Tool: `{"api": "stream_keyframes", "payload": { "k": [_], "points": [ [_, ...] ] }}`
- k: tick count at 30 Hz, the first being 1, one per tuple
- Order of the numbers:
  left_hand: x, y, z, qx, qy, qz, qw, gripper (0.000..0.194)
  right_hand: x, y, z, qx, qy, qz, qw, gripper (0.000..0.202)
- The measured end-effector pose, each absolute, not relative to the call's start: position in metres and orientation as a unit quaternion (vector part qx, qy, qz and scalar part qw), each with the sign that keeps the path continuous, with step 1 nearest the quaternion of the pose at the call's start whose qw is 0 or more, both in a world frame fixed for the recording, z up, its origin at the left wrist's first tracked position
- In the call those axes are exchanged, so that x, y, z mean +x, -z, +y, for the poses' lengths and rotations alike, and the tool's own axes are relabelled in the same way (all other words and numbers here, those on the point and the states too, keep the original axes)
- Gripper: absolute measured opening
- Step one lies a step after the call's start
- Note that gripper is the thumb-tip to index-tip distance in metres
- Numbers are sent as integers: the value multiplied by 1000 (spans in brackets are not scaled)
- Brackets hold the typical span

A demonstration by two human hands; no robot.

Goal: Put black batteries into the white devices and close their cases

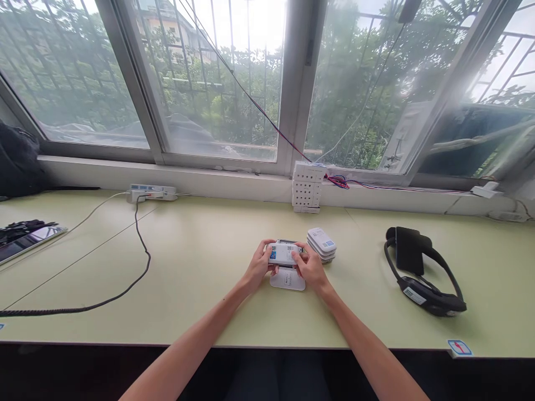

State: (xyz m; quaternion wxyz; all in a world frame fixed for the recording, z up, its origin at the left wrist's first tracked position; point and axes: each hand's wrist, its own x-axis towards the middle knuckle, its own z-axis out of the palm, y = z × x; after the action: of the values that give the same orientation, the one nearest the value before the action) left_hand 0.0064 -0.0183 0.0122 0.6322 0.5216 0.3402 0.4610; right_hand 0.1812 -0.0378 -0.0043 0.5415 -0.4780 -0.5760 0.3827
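Observation:
Both hands grip one small white device [282, 253] with a blue label, held just above the pale green table [200, 262]. My left hand [258, 266] clasps its left end and my right hand [308, 267] its right end. Under the hands a similar white device [287, 279] lies flat on the table. A short stack of the same white devices [321, 244] stands just right of my right hand.
A black headband device [420, 271] lies to the right. A white perforated block [307, 187] with red and blue wires stands at the window sill. A power strip [151, 192] and black cable [137, 256] run left; a tablet [29, 240] lies at far left.

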Motion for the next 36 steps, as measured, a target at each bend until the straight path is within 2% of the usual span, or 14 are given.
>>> {"api": "stream_keyframes", "payload": {
  "k": [21, 36],
  "points": [
    [6, -11, -18, 517, -454, 337, 643, 37, 179, -2, -43, -468, -430, -578, 512, 47],
    [4, -11, -18, 549, -361, 329, 678, 42, 185, -2, -38, -461, -400, -511, 605, 37]
  ]
}}
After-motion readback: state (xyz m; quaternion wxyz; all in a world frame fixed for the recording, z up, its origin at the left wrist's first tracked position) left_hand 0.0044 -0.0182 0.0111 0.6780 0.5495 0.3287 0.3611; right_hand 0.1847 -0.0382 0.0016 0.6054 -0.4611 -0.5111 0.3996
